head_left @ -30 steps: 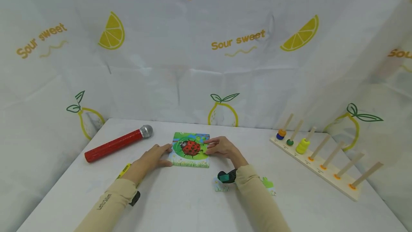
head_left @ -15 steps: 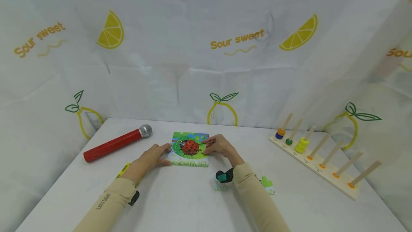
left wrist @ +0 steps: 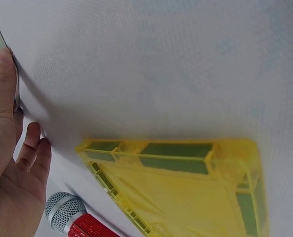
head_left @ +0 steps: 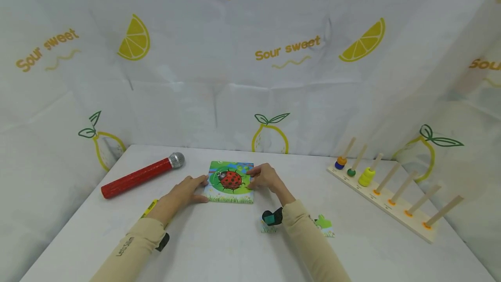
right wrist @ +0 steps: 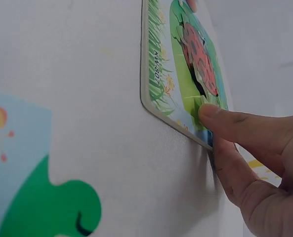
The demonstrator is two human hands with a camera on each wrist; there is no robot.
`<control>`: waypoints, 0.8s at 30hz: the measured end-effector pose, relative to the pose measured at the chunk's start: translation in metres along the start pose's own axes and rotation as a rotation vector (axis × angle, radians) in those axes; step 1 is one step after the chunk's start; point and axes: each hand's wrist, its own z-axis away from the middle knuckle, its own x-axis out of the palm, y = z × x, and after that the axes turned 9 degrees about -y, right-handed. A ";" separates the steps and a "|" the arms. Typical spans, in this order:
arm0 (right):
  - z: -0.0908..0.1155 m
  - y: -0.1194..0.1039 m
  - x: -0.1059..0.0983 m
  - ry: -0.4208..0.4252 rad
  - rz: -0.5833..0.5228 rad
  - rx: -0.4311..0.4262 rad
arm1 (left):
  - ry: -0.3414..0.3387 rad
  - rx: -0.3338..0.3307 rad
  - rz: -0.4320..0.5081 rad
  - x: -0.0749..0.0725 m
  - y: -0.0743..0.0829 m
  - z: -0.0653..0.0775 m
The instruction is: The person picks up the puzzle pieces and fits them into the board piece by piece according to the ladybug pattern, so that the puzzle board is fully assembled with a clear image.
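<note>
A square ladybug puzzle lies flat near the middle of the table, with grass along its near edge. My left hand touches its left side, fingers loosely extended. At its right edge my right hand pinches it with bent fingers. In the right wrist view, the thumb of my right hand presses the top of the puzzle near a corner while a finger lies against the side. Loose puzzle pieces lie nearer me, partly hidden by the right wrist and sleeve.
A red microphone lies at the left. On the right stands a wooden peg board with several pegs, some bearing coloured beads. A white printed cloth hangs behind the table. A yellow case shows in the left wrist view.
My right fingers have shifted slightly and bent more at the puzzle's right edge. My left hand stays at the left side. The puzzle lies in nearly the same place.
</note>
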 end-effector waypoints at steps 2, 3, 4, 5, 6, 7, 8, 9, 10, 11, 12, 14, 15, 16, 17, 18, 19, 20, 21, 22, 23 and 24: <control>-0.001 0.001 0.001 0.011 -0.006 0.005 | 0.002 0.002 -0.001 0.000 0.000 0.000; -0.001 0.001 0.001 0.013 -0.012 0.013 | 0.003 0.002 -0.003 0.000 0.000 -0.001; -0.001 0.001 0.001 0.016 -0.017 0.024 | 0.003 0.002 -0.004 0.001 0.000 -0.001; -0.001 0.001 0.001 0.017 -0.017 0.030 | 0.003 0.003 -0.005 0.001 0.000 -0.001; -0.001 0.001 0.001 0.019 -0.017 0.038 | 0.004 0.002 -0.005 0.001 0.001 -0.001; 0.000 0.000 0.001 0.021 -0.014 0.045 | 0.004 0.002 -0.006 0.001 0.001 -0.002; 0.000 0.000 0.001 0.026 -0.009 0.053 | 0.004 0.003 -0.008 0.001 0.001 -0.002; 0.001 -0.001 0.001 0.031 -0.007 0.060 | 0.004 0.003 -0.008 0.001 0.001 -0.001; 0.002 -0.001 0.001 0.039 -0.005 0.058 | 0.002 0.003 -0.008 0.001 0.001 -0.001; 0.003 -0.002 0.000 0.050 -0.015 0.051 | 0.003 0.003 -0.007 0.001 0.001 -0.001; 0.004 -0.001 0.000 0.062 -0.033 0.041 | 0.003 0.002 -0.006 0.001 0.001 -0.001; 0.005 -0.001 0.001 0.086 -0.093 0.011 | 0.002 0.001 -0.005 0.001 0.000 0.000; 0.006 0.000 0.001 0.095 -0.133 -0.009 | 0.002 0.001 -0.005 0.001 0.000 0.000; 0.006 0.000 0.002 0.104 -0.177 -0.031 | 0.002 0.000 -0.004 0.001 0.000 0.000; 0.006 0.001 0.004 0.111 -0.219 -0.049 | 0.002 0.000 -0.005 0.000 0.000 0.000; 0.005 0.002 0.005 0.118 -0.250 -0.065 | 0.001 -0.002 -0.005 0.000 0.000 0.000; 0.005 0.002 0.007 0.127 -0.273 -0.076 | 0.000 -0.003 -0.004 0.000 0.000 0.000; 0.004 0.003 0.008 0.134 -0.284 -0.092 | -0.002 -0.004 -0.003 0.000 0.000 0.000; 0.003 0.003 0.009 0.143 -0.287 -0.106 | -0.004 -0.004 -0.002 -0.001 0.000 0.000; 0.002 0.004 0.010 0.153 -0.288 -0.112 | -0.007 -0.005 0.000 -0.001 0.001 0.000; 0.002 0.004 0.012 0.162 -0.281 -0.119 | -0.009 -0.006 0.001 -0.001 0.001 0.000; 0.001 0.004 0.013 0.169 -0.273 -0.124 | -0.010 -0.006 0.003 -0.001 0.002 0.000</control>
